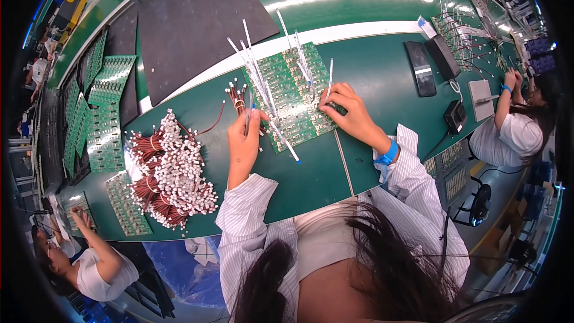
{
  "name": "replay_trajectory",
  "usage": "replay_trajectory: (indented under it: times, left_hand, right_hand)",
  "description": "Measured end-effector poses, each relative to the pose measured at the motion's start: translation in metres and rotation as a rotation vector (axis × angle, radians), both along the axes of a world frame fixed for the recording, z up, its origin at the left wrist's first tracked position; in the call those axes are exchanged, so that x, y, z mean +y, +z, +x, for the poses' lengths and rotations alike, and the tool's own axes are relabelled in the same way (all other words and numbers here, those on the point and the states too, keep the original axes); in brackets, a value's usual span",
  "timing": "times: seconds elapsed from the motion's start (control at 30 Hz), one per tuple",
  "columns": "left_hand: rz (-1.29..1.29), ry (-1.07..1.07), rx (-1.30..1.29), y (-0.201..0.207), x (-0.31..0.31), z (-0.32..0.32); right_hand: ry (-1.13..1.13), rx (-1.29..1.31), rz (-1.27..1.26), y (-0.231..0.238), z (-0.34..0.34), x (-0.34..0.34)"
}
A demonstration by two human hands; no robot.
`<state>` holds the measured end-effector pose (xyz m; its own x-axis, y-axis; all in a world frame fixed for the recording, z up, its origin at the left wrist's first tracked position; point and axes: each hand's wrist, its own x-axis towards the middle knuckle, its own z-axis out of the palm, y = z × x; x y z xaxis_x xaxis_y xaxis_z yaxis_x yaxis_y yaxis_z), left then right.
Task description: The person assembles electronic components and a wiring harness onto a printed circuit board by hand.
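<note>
A green circuit board panel (pixel 308 127) lies on the bench before me. Several white flat cables (pixel 257 75) rise from it at a slant. My left hand (pixel 242 146) is closed at the panel's left edge, finger and thumb pinched around a flat cable with a blue tip. Another flat cable (pixel 286 143), blue at its lower end, slants across the panel's near left corner. My right hand (pixel 354 116) pinches the base of an upright flat cable (pixel 330 75) at the panel's right side; its fingertips partly hide the contact. Past my left hand lies a small bundle of red-brown wires (pixel 238 100).
A large heap of wire harnesses with white connectors (pixel 179 173) sits at left, beside stacked circuit boards (pixel 110 119). A black phone-like slab (pixel 420 69), a dark box (pixel 442 57) and a small black device (pixel 455 116) stand at right. Other people (pixel 517 131) work at both ends.
</note>
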<state>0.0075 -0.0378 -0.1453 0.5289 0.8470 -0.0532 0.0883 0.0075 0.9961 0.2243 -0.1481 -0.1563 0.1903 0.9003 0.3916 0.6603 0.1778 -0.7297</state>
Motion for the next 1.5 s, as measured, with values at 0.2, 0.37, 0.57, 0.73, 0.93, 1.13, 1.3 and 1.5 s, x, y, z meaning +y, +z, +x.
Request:
replay_trajectory:
  times: [0.2,0.37,0.57,0.73,0.93,1.13,1.3,1.5]
  left_hand:
    - [-0.002,0.008,0.010,0.0009,-0.0003,-0.0005]
    - [-0.002,0.007,0.027,0.0009,-0.0003,-0.0001]
    - [0.008,0.015,0.030,0.0002,-0.0002,-0.0001]
    - [0.007,0.016,0.037,0.0014,0.0002,-0.0007]
    - [0.018,0.027,0.041,-0.0011,-0.0002,-0.0006]
    - [0.016,0.028,0.034,-0.0011,-0.0004,-0.0004]
    - [0.025,0.023,0.047,-0.0001,-0.0002,-0.0010]
    - [0.021,0.023,0.046,0.0022,-0.0010,0.0005]
  right_hand:
    - [0.019,0.005,-0.006,0.0016,0.0001,-0.0005]
    - [0.027,0.022,-0.034,0.0010,0.0014,-0.0017]
    - [0.046,-0.034,-0.018,-0.0012,0.0023,-0.0009]
    - [0.051,-0.097,0.035,-0.0024,0.0011,-0.0004]
    - [0.050,-0.077,0.033,-0.0029,0.0002,-0.0012]
    - [0.063,-0.081,0.008,-0.0026,0.0000,-0.0021]
    - [0.054,-0.078,0.018,-0.0024,-0.0008,-0.0015]
    - [0.049,-0.113,0.047,-0.0004,-0.0019,-0.0009]
